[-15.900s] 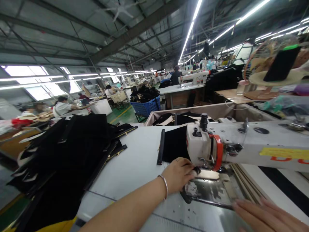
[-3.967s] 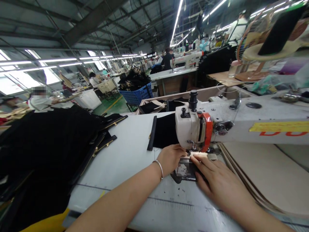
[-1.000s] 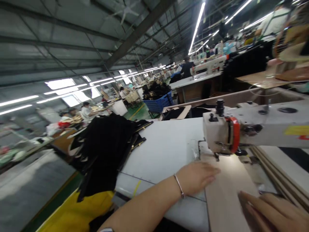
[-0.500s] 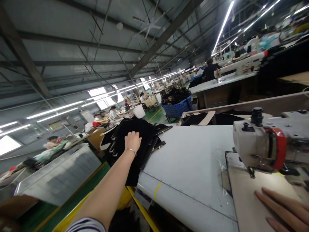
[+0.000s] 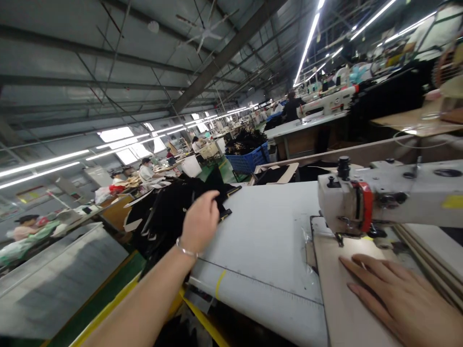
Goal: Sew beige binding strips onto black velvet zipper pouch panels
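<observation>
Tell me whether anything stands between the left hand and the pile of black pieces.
Nothing visible does: the left hand overlaps the near side of the black pile in view, with no object showing between them. Whether its fingers touch the cloth, I cannot tell.

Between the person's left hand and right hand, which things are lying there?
In the head view, going from the left hand, first comes the white tabletop, then the left part of the beige panel under the right hand.
</observation>
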A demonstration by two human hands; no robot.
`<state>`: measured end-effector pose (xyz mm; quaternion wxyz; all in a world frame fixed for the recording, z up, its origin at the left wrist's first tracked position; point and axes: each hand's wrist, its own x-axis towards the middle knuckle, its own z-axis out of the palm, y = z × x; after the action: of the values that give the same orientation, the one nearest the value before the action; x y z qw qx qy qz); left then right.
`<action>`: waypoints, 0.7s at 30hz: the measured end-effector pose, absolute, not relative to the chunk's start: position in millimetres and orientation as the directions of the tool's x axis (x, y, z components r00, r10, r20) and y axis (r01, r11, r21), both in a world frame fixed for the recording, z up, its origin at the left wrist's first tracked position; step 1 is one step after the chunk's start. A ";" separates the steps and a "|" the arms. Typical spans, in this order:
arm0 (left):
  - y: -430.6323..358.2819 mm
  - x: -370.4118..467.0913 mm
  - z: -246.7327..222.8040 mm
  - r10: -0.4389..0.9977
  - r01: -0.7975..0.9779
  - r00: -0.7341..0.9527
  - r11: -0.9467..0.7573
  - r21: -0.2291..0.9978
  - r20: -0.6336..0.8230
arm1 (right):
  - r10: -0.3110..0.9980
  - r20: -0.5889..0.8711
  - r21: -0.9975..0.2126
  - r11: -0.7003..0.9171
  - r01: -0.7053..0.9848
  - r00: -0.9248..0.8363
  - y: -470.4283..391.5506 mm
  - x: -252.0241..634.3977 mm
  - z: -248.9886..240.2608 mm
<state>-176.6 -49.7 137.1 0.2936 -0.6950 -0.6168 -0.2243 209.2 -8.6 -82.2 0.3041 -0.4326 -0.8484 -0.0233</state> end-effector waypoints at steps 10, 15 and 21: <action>5.2 -67.9 4.4 0.924 0.879 0.347 -0.380 0.287 0.161 | 0.749 0.418 -0.141 0.612 0.778 -0.513 -18.3 202.3 -43.6; 45.7 -58.1 -3.7 0.942 0.884 0.319 -0.334 0.326 0.100 | 0.759 0.423 -0.149 0.598 0.788 -0.496 -18.3 203.0 -46.7; -1.7 -119.1 84.7 0.949 0.814 0.172 -0.289 0.505 0.264 | 0.774 0.421 -0.180 0.583 0.793 -0.473 -17.0 200.0 -43.8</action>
<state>-119.1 -1.7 84.7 -0.1246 -0.7555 -0.5833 -0.2712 200.0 -17.0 -43.8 0.2347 -0.4564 -0.8580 -0.0201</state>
